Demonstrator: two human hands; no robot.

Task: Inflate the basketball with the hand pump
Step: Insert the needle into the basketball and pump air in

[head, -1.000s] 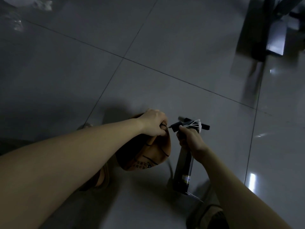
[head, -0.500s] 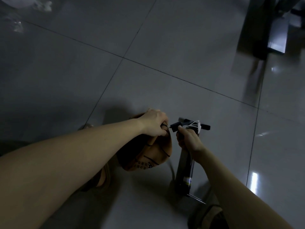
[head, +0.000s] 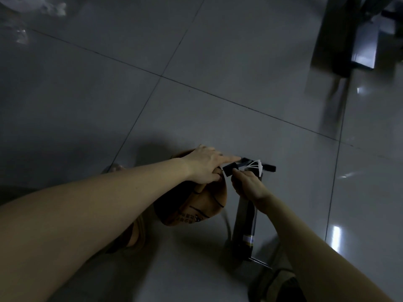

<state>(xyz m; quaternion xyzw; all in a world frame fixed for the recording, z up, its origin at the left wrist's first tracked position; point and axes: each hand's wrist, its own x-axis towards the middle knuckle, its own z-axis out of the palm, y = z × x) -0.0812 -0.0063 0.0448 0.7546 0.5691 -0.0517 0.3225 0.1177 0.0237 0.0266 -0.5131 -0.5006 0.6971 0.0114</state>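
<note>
Down on a dim, glossy grey floor [head: 218, 62], dark furniture [head: 359, 40] off in the far corner. Low in view, a limp orange ball [head: 196, 205] lying on it, just beside an upright pump [head: 244, 223]. Left hand [head: 205, 168] no longer bunched over the top of the ball as half a second ago: now laid flat there, fingers straight, index stretched to the near end of the handle [head: 269, 167]. Right hand [head: 248, 186] wrapped round the top of the pump as before, thumb against a small black connector [head: 229, 171] right at the ball's upper edge. Impossible to tell whether the needle sits in the valve; hidden under the left hand. Probably the end of fitting and the start of pumping, with both hands likely bound for the handle. Worth minding the connector: letting go of the ball could tug it loose. Plainly soft yet, so nearly all the inflating left to do.
</note>
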